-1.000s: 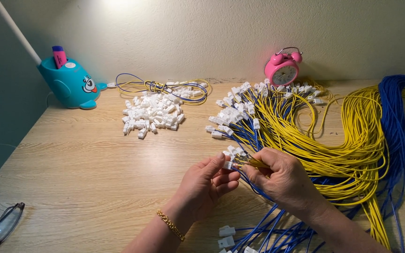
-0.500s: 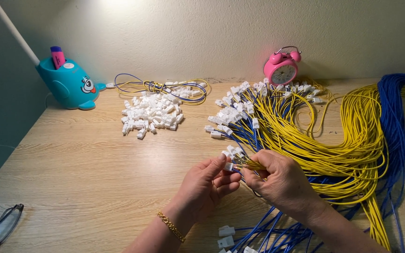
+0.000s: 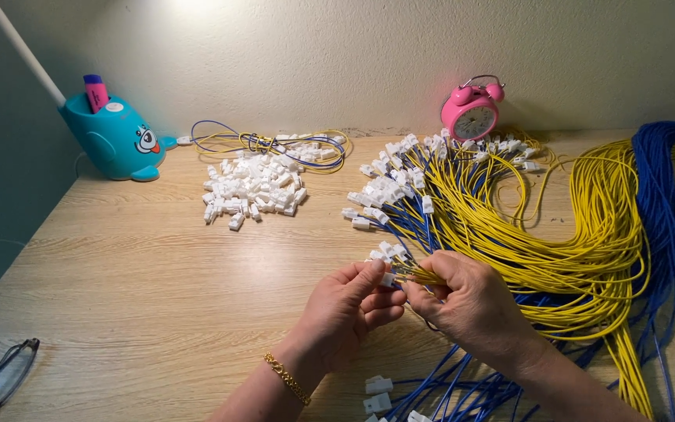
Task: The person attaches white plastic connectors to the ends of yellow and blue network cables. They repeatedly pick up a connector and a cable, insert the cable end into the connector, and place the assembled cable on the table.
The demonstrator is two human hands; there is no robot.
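Nearest us, at six o'clock, loose blue wires (image 3: 462, 387) fan out over the wooden desk (image 3: 142, 289), a few ending in white plastic connectors (image 3: 378, 384). A pair of glasses (image 3: 0, 379) lies at the eight o'clock corner.

Just above centre-bottom our two hands meet. Our left hand (image 3: 345, 312), a gold bracelet (image 3: 287, 379) at its wrist, curls its fingers nearly closed, thumb and forefinger pinching a small white connector (image 3: 388, 278). Our right hand (image 3: 474, 305) is also closed, gripping the ends of a few yellow wires (image 3: 423, 275) that point into that connector. Whether a wire tip is already seated, we cannot tell; the fingers hide the joint.

Beyond the hands, toward one and two o'clock, a large sheaf of yellow wires (image 3: 580, 234) sweeps across the desk beside a thick blue bundle (image 3: 662, 187). Many ends near twelve o'clock already wear white housings (image 3: 388, 187), so we judge a good share of the fitting done.

At eleven o'clock a heap of loose white connectors (image 3: 251, 187) waits, suggesting plenty remains. Behind it lies a small coil of finished leads (image 3: 275, 142).

Farthest back stand a teal whale-shaped pen holder (image 3: 119, 137) at ten o'clock and a pink alarm clock (image 3: 470, 113) at one o'clock, against the wall.
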